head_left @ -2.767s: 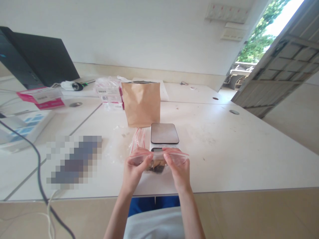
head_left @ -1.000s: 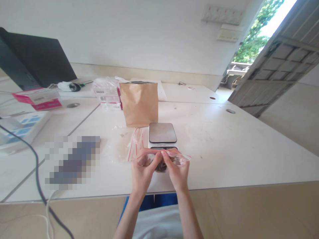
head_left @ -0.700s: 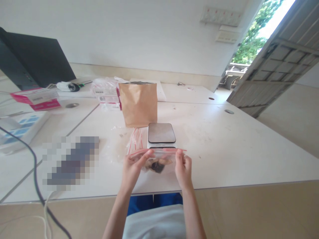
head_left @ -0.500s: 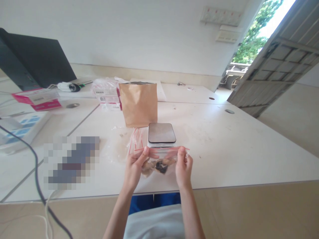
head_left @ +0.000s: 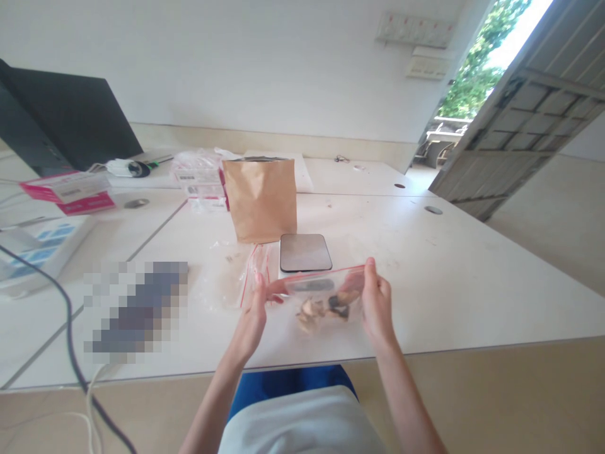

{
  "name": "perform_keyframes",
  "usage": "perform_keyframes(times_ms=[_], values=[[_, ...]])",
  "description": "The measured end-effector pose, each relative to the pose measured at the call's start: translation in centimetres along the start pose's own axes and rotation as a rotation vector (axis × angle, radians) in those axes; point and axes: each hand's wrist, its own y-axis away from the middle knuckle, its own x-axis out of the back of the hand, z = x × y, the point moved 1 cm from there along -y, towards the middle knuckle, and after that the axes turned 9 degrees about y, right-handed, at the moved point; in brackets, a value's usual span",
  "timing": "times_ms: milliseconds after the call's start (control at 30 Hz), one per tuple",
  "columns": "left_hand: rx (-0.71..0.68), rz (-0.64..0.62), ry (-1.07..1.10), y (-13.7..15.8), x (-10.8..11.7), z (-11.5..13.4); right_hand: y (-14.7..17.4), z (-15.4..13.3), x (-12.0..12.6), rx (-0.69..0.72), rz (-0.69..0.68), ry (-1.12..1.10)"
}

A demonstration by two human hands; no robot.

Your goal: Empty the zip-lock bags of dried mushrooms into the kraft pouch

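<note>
A clear zip bag (head_left: pixel 309 287) with a red line along its top hangs stretched between my hands. Dried brown and dark pieces (head_left: pixel 321 310) lie in the bottom of it. My right hand (head_left: pixel 378 306) pinches its upper right corner, thumb on top. At the other end, my left hand (head_left: pixel 253 315) has its thumb and fingers around the left edge, some fingers behind the plastic. Just beyond the bag sits a small scale (head_left: pixel 306 252) with a square metal plate, its front partly hidden by the bag.
Behind the scale stands a brown paper pouch (head_left: pixel 262 202). More clear zip bags (head_left: pixel 236 277) lie left of the scale. Pink and white boxes (head_left: pixel 198 180), a black monitor (head_left: pixel 75 113), a white tray (head_left: pixel 51 246) and a dark cable (head_left: pixel 70 328) occupy the left side.
My hands have moved apart, the right one rightward and up, the left one slightly left. The bag has shifted right, its right end now higher than its left.
</note>
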Motion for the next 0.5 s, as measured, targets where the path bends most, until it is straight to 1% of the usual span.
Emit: perform_keyframes(times_ms=[67, 133, 200, 233, 267, 300, 333, 367, 433, 467, 500], values=[[-0.047, -0.004, 0.029, 0.1, 1.0, 0.4, -3.1, 0.2, 2.0, -0.005, 0.108, -0.007], [-0.090, 0.014, 0.031, 0.3, 2.1, 0.6, -6.8, 0.8, 4.3, 0.006, 0.150, 0.048], [-0.104, 0.068, -0.012, 0.6, 3.0, 0.6, -10.3, 1.6, 6.4, 0.014, 0.175, 0.220], [-0.105, 0.097, -0.038, 0.7, 3.4, 0.4, -11.8, 2.0, 7.3, 0.039, 0.196, 0.380], [-0.106, 0.125, -0.061, 0.9, 3.6, 0.3, -12.8, 2.3, 8.1, 0.062, 0.232, 0.557], [-0.110, 0.150, -0.081, 1.0, 3.8, 0.1, -13.6, 2.5, 8.7, 0.072, 0.259, 0.620], [-0.118, 0.170, -0.100, 1.2, 4.0, -0.1, -13.9, 2.6, 9.1, 0.122, 0.301, 0.703], [-0.131, 0.188, -0.122, 1.3, 4.2, -0.2, -13.9, 2.6, 9.3, 0.200, 0.344, 0.767], [-0.179, 0.240, -0.218, 1.4, 4.9, -0.1, -13.0, 2.3, 9.3, 0.426, 0.382, 0.885], [-0.214, 0.294, -0.302, 1.4, 5.6, 0.1, -12.2, 2.2, 9.1, 0.542, 0.351, 0.951], [-0.245, 0.365, -0.417, 1.4, 6.5, 0.5, -11.5, 2.2, 8.8, 0.631, 0.281, 1.011]])
